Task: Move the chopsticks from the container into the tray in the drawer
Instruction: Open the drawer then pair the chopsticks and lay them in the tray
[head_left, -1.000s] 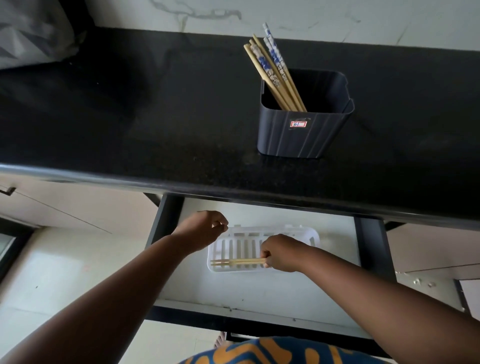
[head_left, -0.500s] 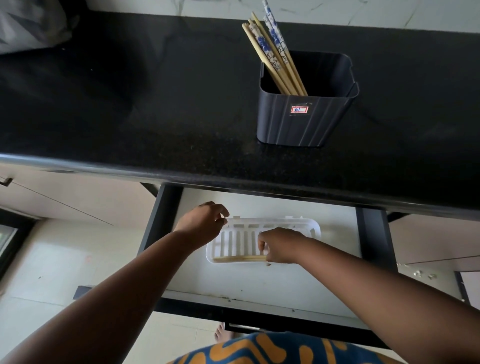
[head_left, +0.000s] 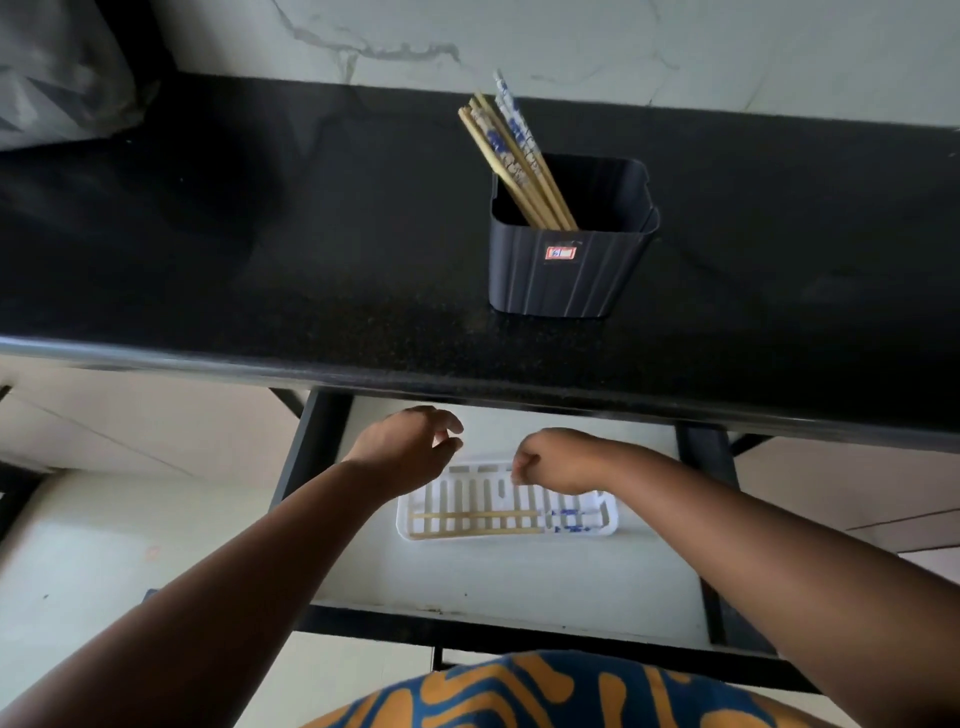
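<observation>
On the black table a dark ribbed container stands upright, a small red-and-white sticker on its near wall, and a bundle of chopsticks leans out of it toward the upper left, some with blue-and-white patterned tops. The table's thick front edge overhangs the open drawer below and hides the drawer's far part. In the drawer a white slatted tray lies on the pale bottom, and one pair of chopsticks lies flat along its near side, the bamboo tips toward the left and the patterned ends toward the right, touching the tray and free of both hands. The left hand hangs above the tray's far left corner, fingers loosely bent with thumb and forefinger close together, holding nothing. The right hand hangs over the tray's far right part with its fingers curled in, also holding nothing, and it covers some of the slats there. Black drawer rails run down both sides. A grey crumpled bag sits at the table's far left corner against a pale marbled wall, and blue-and-orange patterned clothing fills the bottom edge of the view.
</observation>
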